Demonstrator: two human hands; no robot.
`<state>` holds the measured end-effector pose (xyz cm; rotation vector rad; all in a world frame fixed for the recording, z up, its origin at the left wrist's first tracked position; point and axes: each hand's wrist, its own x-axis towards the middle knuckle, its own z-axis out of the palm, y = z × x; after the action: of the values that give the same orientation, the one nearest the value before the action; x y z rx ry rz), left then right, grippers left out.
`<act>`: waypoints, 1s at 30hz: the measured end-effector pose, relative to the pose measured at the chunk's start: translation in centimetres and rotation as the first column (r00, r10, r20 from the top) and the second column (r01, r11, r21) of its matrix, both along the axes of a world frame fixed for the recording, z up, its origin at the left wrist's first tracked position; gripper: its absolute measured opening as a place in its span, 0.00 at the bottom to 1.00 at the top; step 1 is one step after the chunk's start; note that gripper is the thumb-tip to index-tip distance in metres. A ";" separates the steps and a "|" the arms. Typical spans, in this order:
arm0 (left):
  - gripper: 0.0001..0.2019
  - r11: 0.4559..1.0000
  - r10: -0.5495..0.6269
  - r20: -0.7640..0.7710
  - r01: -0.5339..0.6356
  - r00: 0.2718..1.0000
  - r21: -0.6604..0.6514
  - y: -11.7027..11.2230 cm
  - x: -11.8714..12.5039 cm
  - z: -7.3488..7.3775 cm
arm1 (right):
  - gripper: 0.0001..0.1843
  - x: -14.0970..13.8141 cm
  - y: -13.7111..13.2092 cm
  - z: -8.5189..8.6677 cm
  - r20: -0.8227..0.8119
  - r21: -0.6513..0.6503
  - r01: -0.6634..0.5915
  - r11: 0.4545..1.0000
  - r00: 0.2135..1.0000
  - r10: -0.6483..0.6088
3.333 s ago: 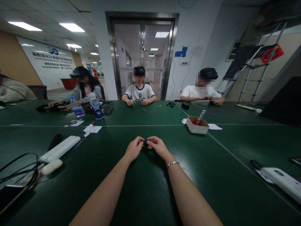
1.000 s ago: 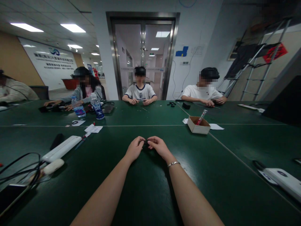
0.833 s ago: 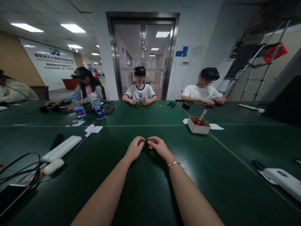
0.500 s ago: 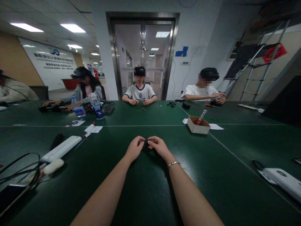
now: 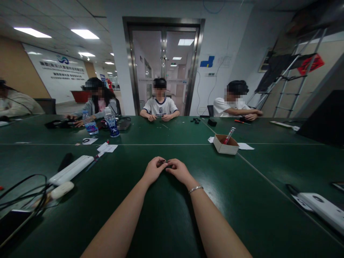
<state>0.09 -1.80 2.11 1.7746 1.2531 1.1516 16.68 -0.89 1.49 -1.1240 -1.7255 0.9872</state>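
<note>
Hands joined fingertip to fingertip on a dark green table: the person's left hand and right hand are curled and closed together on a small dark part, which sits in the pinch where the two sets of fingers meet. Only a sliver of the part shows, on the far side of the knuckles, away from the wearer and slightly toward the left hand's side of the seam. It therefore appears a shade nearer the left fingers, with the right fingertips touching it from the other side. Its long axis cannot be told, since the fingers hide nearly all of it. A thin bracelet rings the right wrist. Both hands and the part lie to the left of an open cardboard box and nearer the wearer than it, well apart from it. A red-capped tube leans out of that box and a slip of white paper lies just to its right. Far to the box's left, on the wearer's side, are a white power strip and a tangle of black cables, while two water bottles stand left of the box and beyond it. Three co-workers sit past the box along the table's far edge, their own hands on the tabletop
</note>
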 end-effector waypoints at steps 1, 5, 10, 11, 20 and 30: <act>0.12 1.000 -0.010 -0.014 0.010 1.000 0.007 0.0 0.0 0.0 | 0.07 0.0 -0.1 0.1 0.039 0.042 0.023 0.999 0.999 -0.024; 0.11 1.000 -0.025 -0.035 0.025 0.999 0.013 0.2 0.0 -0.4 | 0.17 -0.4 -0.4 0.1 -0.096 -0.052 -0.015 0.999 0.995 0.010; 0.07 0.999 -0.031 -0.055 0.031 0.998 0.009 0.5 0.2 -1.0 | 0.21 -1.6 -0.7 0.0 -0.306 -0.167 -0.090 0.982 0.951 0.035; 0.08 0.999 -0.034 -0.058 0.034 0.998 0.011 0.5 0.3 -1.0 | 0.20 -1.8 -0.8 0.0 -0.303 -0.158 -0.076 0.984 0.953 0.024; 0.19 0.976 -0.217 -0.206 0.213 0.954 -0.043 -7.1 -0.3 2.1 | 0.21 0.5 -5.2 0.7 -0.259 -0.151 -0.124 0.981 0.962 0.081; 0.26 0.940 0.316 -0.670 -0.128 0.672 0.315 -20.1 -13.5 4.2 | 0.20 9.3 -18.0 3.1 -0.161 -0.418 -0.153 0.896 0.983 0.093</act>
<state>-13.46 -21.88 6.28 2.4432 1.8896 0.7523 25.93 -18.88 4.56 -1.1926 -1.5205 1.5438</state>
